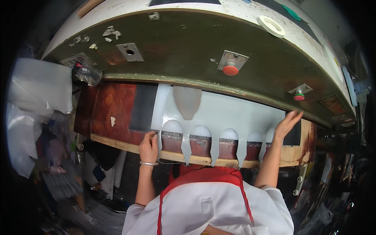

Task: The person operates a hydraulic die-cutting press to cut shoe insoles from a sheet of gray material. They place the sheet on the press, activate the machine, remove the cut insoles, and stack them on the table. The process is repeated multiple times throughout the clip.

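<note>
A pale grey sheet (231, 107) lies over a white board (160, 107) on the machine bed. Several arched cut-outs run along its near side, with narrow strips between them reaching over the bed's front edge. Near its far left is a brownish-grey tapered shape (187, 102); I cannot tell if it is a piece or an opening. My left hand (148, 148) is at the near left corner, its fingers bent together on the edge of the sheet and board. My right hand (288, 125) rests at the right edge with fingers stretched out, close under the machine's beam.
The dark green machine beam (176, 47) spans the far side, bearing a red push button (230, 69) and a green one (299, 95). White tape (271, 26) lies on top. Plastic bags (41, 86) hang at left. A wooden edge (117, 145) fronts the reddish-brown bed.
</note>
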Demonstrator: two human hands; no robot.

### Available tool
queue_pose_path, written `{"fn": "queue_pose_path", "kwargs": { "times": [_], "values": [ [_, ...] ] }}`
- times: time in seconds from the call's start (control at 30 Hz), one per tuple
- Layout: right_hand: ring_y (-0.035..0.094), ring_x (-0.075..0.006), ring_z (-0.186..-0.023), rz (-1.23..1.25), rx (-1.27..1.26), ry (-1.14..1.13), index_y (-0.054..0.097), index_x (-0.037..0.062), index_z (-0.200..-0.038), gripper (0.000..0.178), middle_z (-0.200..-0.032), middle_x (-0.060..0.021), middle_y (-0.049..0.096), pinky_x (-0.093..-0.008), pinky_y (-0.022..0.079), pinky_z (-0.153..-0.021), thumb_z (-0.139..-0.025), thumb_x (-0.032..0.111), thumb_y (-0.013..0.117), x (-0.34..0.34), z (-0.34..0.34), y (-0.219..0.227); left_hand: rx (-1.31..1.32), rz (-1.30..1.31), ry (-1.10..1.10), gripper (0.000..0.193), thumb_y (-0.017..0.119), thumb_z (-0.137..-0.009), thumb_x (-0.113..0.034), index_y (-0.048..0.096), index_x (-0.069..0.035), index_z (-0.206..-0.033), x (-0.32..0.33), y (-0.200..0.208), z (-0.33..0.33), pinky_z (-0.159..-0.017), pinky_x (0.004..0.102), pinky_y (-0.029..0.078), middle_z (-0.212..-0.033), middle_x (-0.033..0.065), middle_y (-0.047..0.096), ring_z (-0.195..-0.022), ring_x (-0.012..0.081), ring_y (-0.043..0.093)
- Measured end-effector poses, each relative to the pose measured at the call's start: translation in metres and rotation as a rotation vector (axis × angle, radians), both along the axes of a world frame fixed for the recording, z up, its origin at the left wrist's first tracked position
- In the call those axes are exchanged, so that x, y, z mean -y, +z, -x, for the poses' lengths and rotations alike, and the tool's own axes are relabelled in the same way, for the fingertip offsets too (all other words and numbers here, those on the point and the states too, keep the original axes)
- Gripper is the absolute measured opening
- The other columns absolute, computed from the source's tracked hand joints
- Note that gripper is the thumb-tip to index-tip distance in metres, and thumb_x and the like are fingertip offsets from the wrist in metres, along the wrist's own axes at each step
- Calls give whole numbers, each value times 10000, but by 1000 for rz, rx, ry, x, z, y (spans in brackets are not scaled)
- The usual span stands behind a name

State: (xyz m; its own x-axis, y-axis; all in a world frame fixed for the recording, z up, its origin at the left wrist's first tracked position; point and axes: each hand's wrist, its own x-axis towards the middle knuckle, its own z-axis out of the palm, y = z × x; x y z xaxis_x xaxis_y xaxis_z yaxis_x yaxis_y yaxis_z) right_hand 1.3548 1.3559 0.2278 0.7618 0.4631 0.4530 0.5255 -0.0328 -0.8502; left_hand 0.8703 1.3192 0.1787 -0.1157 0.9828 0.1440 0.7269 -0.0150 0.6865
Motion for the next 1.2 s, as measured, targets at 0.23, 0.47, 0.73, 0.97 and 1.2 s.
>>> {"fn": "queue_pose_path", "kwargs": {
  "times": [0.23,0.47,0.73,0.97,1.2],
  "values": [
    [69,-448,-1417,71,352,-185,39,-143,-1443,902,-1497,-367,69,-490,71,-1152,-967,569,322,-78,-23,47,-288,-67,79,258,568,-928,-265,594,-56,-778,-68,-15,-40,-606,463,432,-679,176,610,-648,386,584],
    [77,-399,-1433,118,363,-99,29,-102,-1462,843,-1524,-316,61,-479,91,-1156,-975,463,421,-62,-19,44,-292,-35,109,239,568,-926,-249,600,-62,-780,-86,-1,-45,-602,475,429,-679,187,610,-636,400,574],
    [620,-257,-851,463,154,361,530,-14,-1263,435,-903,-135,650,-399,475,-800,-870,123,654,74,78,-35,-151,-136,4,229,566,-925,-207,578,-53,-756,-74,-9,-37,-621,436,402,-646,163,588,-629,382,556],
    [627,-268,-738,555,36,449,666,-19,-963,148,-807,-150,646,-352,489,-692,-901,93,592,121,65,-48,-130,-122,-44,219,552,-924,-174,553,-47,-746,-38,-22,-22,-652,457,390,-678,178,572,-654,387,537],
    [615,-251,-1001,220,-82,499,543,29,-1260,419,-1113,-135,636,-352,485,-891,-856,74,644,32,145,-8,-129,-122,-19,205,545,-921,-174,568,-46,-762,41,-17,-6,-640,437,405,-654,160,569,-626,366,544]
  ]
}}
